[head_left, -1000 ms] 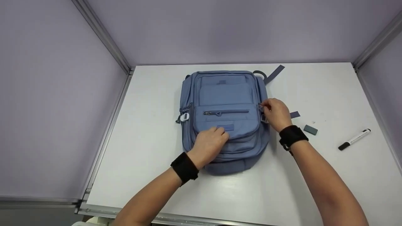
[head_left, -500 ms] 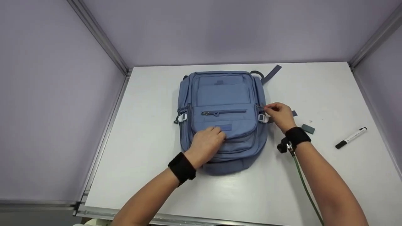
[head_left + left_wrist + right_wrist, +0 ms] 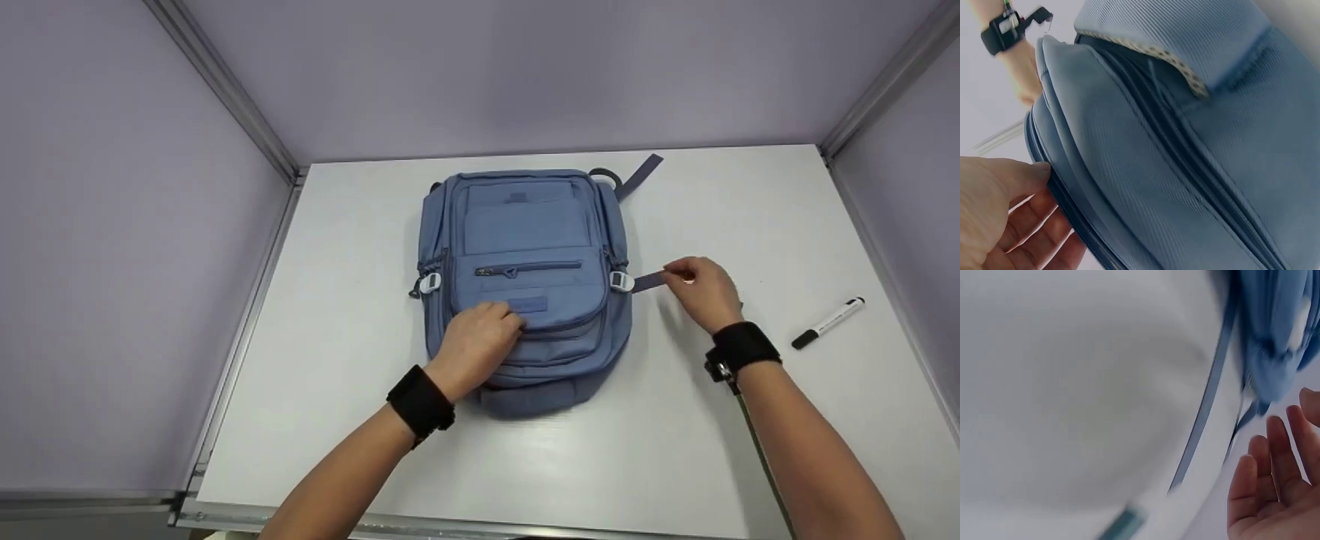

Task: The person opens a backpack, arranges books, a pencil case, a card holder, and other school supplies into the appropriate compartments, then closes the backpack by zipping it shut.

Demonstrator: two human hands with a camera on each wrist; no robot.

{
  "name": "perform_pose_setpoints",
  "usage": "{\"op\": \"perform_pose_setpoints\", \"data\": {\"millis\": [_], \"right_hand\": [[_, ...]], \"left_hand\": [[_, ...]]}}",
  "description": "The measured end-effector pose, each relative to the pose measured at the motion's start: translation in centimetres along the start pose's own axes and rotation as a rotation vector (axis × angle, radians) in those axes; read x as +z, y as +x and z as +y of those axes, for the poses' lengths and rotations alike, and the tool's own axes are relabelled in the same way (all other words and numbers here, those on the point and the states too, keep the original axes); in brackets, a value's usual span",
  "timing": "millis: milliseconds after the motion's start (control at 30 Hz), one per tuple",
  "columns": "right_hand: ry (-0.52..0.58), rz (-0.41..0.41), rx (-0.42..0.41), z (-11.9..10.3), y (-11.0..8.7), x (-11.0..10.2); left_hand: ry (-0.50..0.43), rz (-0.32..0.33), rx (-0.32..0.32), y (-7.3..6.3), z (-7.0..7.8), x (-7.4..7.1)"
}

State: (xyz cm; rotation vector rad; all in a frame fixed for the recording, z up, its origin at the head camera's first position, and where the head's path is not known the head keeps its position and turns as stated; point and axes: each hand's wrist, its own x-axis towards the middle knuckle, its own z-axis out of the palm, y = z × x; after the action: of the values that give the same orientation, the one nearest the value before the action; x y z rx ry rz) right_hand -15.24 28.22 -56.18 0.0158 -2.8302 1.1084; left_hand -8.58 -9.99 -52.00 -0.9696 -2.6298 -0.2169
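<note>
A blue backpack (image 3: pixel 532 225) lies front up on a white table. My left hand (image 3: pixel 480 337) pinches the lower edge of its front pocket; in the left wrist view the thumb (image 3: pixel 1039 171) presses on the zipped edge with the fingers curled beneath. Out beyond the bag's right side is my right hand (image 3: pixel 705 292), thumb and forefinger close together over a dark strap (image 3: pixel 649 281). The right wrist view shows this hand (image 3: pixel 1275 495) with loosely bent fingers, nothing visible in them, and the strap (image 3: pixel 1202 416) lying apart on the table.
A black-and-white marker (image 3: pixel 829 322) lies at the table's right. A small green block (image 3: pixel 1120 526) is mostly hidden behind the right hand in the head view. Another strap (image 3: pixel 641 176) sticks out at the bag's top right. Pale walls (image 3: pixel 525 75) surround the table.
My right hand has left the zip at the bag's right side and moved right, over the strap. The white buckle there is uncovered. My left hand stays on the pocket edge.
</note>
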Motion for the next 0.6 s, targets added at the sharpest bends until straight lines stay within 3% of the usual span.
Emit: {"op": "perform_pose_setpoints", "data": {"millis": [167, 267, 600], "right_hand": [[-0.216, 0.002, -0.010, 3.6, -2.1, -2.4], [-0.286, -0.017, 0.009, 5.4, -3.2, -3.0], [-0.295, 0.041, -0.012, 7.7, -4.6, -2.8]], "left_hand": [[-0.015, -0.010, -0.038, -0.8, -1.1, -0.3], [-0.022, -0.005, -0.035, -0.9, -1.4, -0.4], [-0.002, 0.013, -0.037, -0.3, -1.2, -0.8]]}}
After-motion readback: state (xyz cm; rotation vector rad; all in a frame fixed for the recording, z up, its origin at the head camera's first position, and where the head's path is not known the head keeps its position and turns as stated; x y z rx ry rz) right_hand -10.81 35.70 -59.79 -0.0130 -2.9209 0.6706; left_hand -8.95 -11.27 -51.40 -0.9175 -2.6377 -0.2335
